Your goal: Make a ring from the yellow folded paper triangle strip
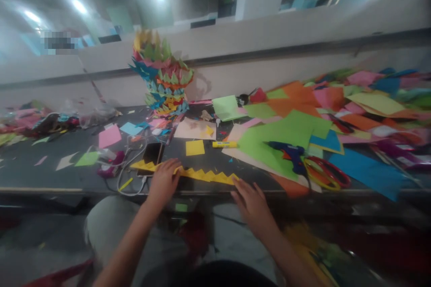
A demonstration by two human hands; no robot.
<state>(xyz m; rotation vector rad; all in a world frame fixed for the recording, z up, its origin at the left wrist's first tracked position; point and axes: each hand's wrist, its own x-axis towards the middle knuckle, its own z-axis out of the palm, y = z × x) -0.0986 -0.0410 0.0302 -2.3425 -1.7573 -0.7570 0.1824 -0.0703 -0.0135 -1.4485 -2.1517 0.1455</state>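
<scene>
Risk: the yellow zigzag strip [202,174] is lying right at the front edge of the worktop [40,175]; a sideways push could be sliding it off or creasing the points. Phone [152,154] and cable [129,179] are sitting just beside it, easy to snag.

Left hand [164,182] is pressing on the strip's left end, fingers curled; probably pinching it, but blur is hiding the grip. Right hand [251,201] is resting open and flat at the strip's right tip, fingers touching or just short of it. Strip is spanning between both hands.
</scene>
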